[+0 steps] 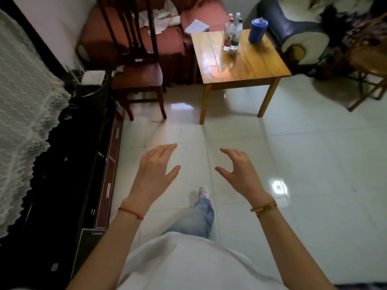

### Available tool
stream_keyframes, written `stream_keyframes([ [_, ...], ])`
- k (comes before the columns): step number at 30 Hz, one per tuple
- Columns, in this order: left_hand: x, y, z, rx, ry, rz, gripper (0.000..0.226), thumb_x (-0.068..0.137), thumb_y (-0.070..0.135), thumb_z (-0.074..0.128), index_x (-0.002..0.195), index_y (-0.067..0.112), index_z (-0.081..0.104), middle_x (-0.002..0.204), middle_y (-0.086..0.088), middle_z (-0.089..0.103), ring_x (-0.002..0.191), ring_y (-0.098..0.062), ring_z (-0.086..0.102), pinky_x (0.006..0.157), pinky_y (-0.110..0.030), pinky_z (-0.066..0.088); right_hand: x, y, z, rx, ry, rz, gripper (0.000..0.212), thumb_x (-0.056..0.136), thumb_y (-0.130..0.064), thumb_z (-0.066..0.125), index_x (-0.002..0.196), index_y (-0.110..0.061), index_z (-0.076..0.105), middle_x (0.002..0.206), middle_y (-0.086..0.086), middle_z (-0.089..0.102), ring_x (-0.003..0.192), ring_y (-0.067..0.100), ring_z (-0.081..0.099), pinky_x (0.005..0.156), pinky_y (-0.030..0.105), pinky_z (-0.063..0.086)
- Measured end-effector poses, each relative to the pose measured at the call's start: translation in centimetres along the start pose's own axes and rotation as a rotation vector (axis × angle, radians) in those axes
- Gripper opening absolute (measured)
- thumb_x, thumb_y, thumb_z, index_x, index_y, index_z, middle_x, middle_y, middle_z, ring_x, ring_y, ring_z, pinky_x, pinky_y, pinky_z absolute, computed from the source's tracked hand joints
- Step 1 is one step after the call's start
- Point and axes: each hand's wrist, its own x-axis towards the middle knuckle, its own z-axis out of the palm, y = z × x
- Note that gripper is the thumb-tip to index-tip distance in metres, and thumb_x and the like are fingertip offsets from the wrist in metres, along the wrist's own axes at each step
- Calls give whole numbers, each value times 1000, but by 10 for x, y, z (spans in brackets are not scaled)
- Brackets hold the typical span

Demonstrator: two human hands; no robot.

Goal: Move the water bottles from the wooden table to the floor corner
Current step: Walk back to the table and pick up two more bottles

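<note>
While our left hand (156, 171) and right hand (240, 174) hover empty with fingers spread above the tiled floor (314, 164), we see the water bottles (232, 34) clustered upright on the wooden table (251, 65), beside a blue container (258, 30).

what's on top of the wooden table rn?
On the wooden table: a cluster of clear water bottles near the far edge and a blue container beside them. The exact bottle count is unclear because they overlap.

honey-brown table (249, 65), blue jug (258, 30), white tiles (314, 153).
</note>
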Motion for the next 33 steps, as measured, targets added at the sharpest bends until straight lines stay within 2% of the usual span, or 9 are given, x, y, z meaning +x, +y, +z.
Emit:
stream_keyframes([
  [11,228,55,46,-40,-36,139,56,88,34,61,138,18,43,135,-1,53,125,-19,47,109,-37,33,158,101,-92,-36,100,118,60,84,-32,68,137,-17,46,133,1,53,127,16,43,109,30,36],
  [18,339,88,61,-57,-62,192,57,89,34,59,141,20,40,136,0,52,126,-19,46,108,-38,35,240,144,-137,-10,146,179,60,85,-31,67,138,-17,44,136,1,51,130,15,41,112,33,35],
  [21,383,99,73,-66,-76,197,58,89,35,60,141,22,39,137,2,51,127,-17,45,107,-35,34,275,168,-150,-5,148,192,60,85,-32,67,138,-17,44,136,1,51,130,15,41,111,33,35],
  [27,468,124,101,-83,-69,181,58,88,35,60,141,22,39,139,2,50,130,-16,43,110,-40,37,347,225,-173,2,122,188,61,84,-34,67,138,-19,43,137,1,51,130,15,41,109,31,34],
  [33,553,166,126,-95,-29,135,59,88,35,60,141,22,38,139,2,50,132,-14,41,111,-37,34,430,283,-219,-13,108,122,58,83,-33,68,135,-18,46,130,0,56,125,14,45,108,31,36],
])
